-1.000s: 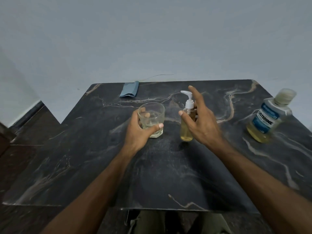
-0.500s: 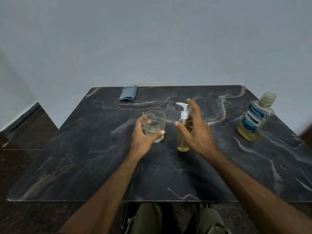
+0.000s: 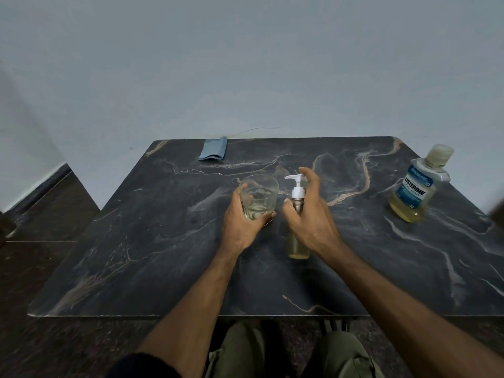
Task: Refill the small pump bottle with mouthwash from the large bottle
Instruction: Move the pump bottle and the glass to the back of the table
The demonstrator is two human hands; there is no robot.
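A small pump bottle (image 3: 296,227) is found upright near the middle of a dark marble table (image 3: 163,255), its white pump head fitted and yellowish liquid visible in its lower part. The right hand (image 3: 309,214) is placed around the bottle's upper body, fingers curved behind it and thumb at the front; whether the bottle is firmly gripped or only approached cannot be told. A clear drinking glass (image 3: 259,197), just beside the pump bottle on its left, is held by the left hand (image 3: 241,226), with fingers wrapped round the far side and the thumb pressed at the base. A little pale liquid appears to be held in the glass.

The large mouthwash bottle (image 3: 418,184) is observed well apart at the table's right edge, cap on, roughly a third full. A folded blue cloth (image 3: 213,151) is noted at the far edge.

Progress is judged early: neither bottle is opened and no transfer is in hand. The pump head is yet to be unscrewed, the large bottle uncapped, the pour made and both closures refitted.
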